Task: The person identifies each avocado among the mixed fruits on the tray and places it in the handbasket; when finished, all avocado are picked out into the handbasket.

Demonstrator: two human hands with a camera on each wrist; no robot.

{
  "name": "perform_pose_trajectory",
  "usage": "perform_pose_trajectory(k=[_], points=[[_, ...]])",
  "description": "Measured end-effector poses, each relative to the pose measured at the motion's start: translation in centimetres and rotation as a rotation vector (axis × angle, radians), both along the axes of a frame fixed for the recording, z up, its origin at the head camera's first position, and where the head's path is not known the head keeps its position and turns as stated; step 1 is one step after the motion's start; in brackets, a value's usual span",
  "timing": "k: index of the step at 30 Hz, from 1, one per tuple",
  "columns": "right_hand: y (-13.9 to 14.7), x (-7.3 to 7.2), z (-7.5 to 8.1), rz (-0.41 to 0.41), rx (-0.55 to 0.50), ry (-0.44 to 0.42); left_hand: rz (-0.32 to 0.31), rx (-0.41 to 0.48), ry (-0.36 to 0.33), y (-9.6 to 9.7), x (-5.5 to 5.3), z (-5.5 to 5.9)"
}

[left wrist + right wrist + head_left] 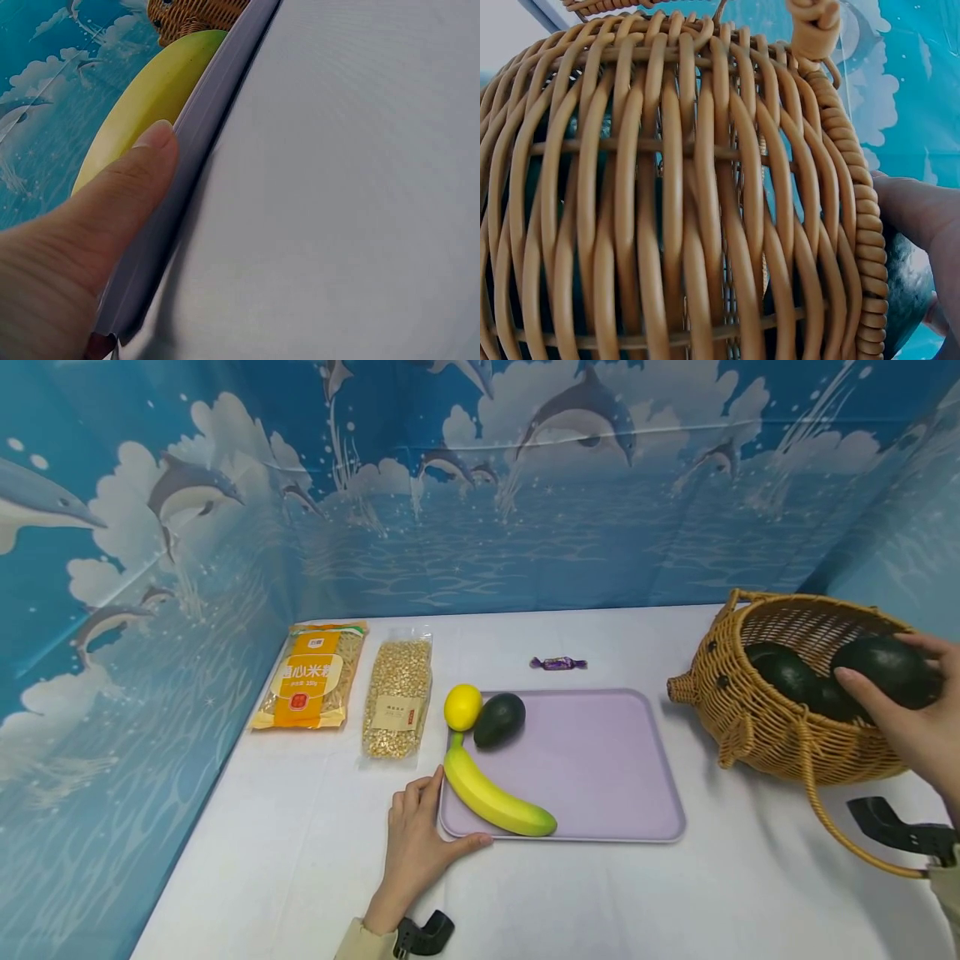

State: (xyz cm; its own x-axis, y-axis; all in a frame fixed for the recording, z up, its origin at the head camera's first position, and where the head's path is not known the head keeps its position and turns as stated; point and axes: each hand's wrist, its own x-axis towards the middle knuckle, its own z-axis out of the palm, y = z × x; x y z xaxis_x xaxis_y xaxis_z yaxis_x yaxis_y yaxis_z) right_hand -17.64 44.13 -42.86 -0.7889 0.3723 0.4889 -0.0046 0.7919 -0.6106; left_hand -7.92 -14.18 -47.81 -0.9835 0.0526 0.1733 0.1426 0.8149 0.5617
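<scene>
At the right, my right hand grips a dark green avocado at the opening of a wicker basket shaped like a pig. More avocados lie inside. In the right wrist view the basket's weave hides most of the held avocado. My left hand spans the near left corner of a lilac tray, its thumb on the front rim. On the tray, a banana lies beside that hand, with another avocado and a lemon at the far left corner.
Left of the tray lie a bag of yellow grains and an orange-labelled packet. A purple wrapped candy sits behind the tray. The basket's handle hangs down toward the front right. A dolphin-print curtain surrounds the white table.
</scene>
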Motion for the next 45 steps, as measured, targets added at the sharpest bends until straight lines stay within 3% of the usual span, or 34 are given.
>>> perform_pose_trajectory(k=[3,7,13,20,22,26,29,37,45], points=[[0.4,-0.2,-0.6,0.002,0.002,0.003,0.001,0.002,-0.002,0.0,0.0,0.0],[1.6,-0.9,-1.7,-0.015,0.018,0.087,0.001,0.005,0.001,-0.1,0.0,-0.1],[1.3,-0.4,-1.3,0.001,0.045,0.148,-0.002,0.001,0.015,-0.1,0.0,-0.1],[-11.3,5.4,8.9,0.037,0.028,0.028,-0.001,0.000,0.009,-0.1,0.0,-0.1],[-12.1,5.7,9.3,0.084,0.051,0.064,0.001,0.003,0.002,0.0,0.1,0.0],[-13.8,6.2,10.1,0.175,0.060,0.051,0.002,0.006,-0.005,-0.1,0.0,0.0],[-15.3,6.3,10.4,0.261,0.058,0.068,0.002,0.008,-0.005,-0.1,0.0,0.0],[-20.1,5.6,9.5,0.497,0.016,0.216,0.001,0.005,-0.011,-0.1,0.0,-0.1],[-24.9,4.1,7.2,0.607,-0.010,0.159,0.001,0.003,-0.010,-0.1,0.0,0.0]])
